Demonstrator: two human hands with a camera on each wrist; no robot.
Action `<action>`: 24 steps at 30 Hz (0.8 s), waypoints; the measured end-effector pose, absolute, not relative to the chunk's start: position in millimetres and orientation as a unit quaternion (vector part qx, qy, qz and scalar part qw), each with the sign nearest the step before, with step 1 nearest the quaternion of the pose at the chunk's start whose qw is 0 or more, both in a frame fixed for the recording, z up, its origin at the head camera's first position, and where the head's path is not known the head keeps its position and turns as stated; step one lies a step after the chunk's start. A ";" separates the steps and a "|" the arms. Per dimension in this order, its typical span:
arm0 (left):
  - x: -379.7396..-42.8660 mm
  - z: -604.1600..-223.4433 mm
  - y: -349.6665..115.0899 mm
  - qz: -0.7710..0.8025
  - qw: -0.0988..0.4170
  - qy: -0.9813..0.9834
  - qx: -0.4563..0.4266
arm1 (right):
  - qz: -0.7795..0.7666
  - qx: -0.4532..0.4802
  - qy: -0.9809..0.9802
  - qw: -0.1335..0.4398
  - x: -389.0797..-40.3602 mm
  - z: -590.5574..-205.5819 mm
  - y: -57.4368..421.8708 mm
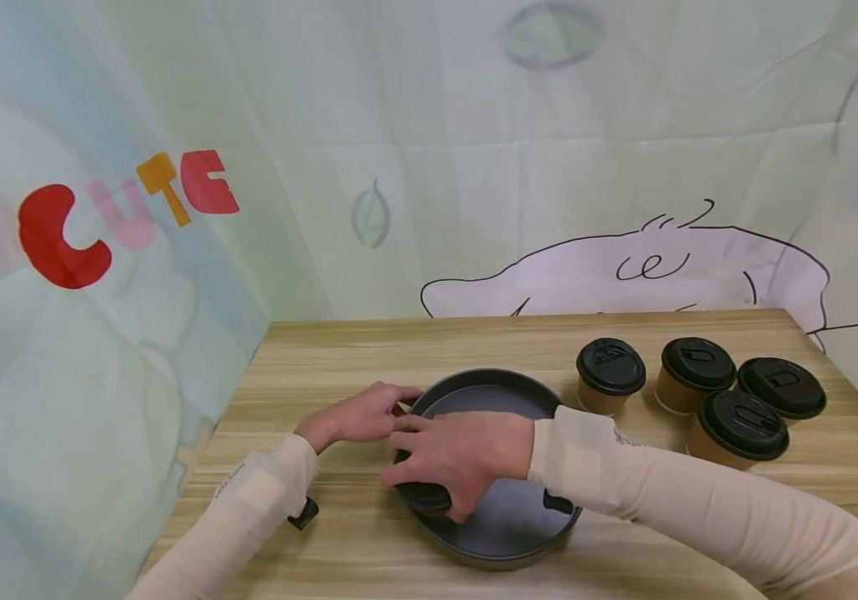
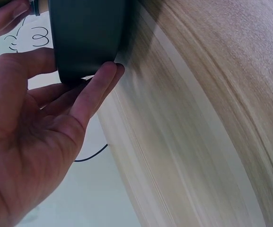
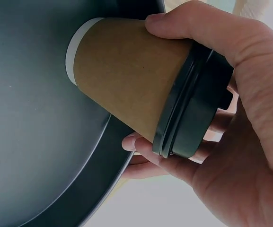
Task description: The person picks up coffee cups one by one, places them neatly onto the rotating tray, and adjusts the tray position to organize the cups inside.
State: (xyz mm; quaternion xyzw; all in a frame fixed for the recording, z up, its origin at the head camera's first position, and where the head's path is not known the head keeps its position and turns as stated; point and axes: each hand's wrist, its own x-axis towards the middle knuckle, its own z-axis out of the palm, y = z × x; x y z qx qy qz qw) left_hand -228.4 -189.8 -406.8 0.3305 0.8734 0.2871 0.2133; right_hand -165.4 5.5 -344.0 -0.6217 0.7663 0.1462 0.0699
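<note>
A round dark pan (image 1: 504,521) lies on the wooden table in front of me. In the head view my left hand (image 1: 361,414) is at its left rim. The left wrist view shows the thumb and fingers of that hand holding the edge of the pan's wall (image 2: 86,38). My right hand (image 1: 466,458) grips a brown paper cup (image 3: 127,71) by its upper part, near the black lid (image 3: 193,104). The cup is over the left part of the pan, its white-edged base towards the pan floor. Whether the base touches the floor, I cannot tell.
Right of the pan stands one lidded paper cup (image 1: 609,375). Further right, three more lidded cups (image 1: 744,425) are grouped close together, partly beside my right sleeve (image 1: 669,479). A printed curtain (image 1: 398,167) hangs behind the wooden table (image 1: 338,350).
</note>
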 end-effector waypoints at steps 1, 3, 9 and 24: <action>-228.1 -406.4 -189.7 0.288 0.214 0.873 0.331 | 0.146 -0.622 0.766 0.069 -165.4 -344.2 5.7; -227.8 -406.0 -189.6 0.289 0.215 0.871 0.333 | 0.147 -0.621 0.767 0.068 -165.2 -344.6 5.9; -226.2 -406.4 -191.2 0.300 0.221 0.868 0.327 | 0.144 -0.619 0.769 0.069 -165.4 -343.5 7.9; -217.2 -407.5 -202.5 0.321 0.228 0.864 0.315 | 0.092 -0.610 0.785 0.065 -167.8 -332.0 31.4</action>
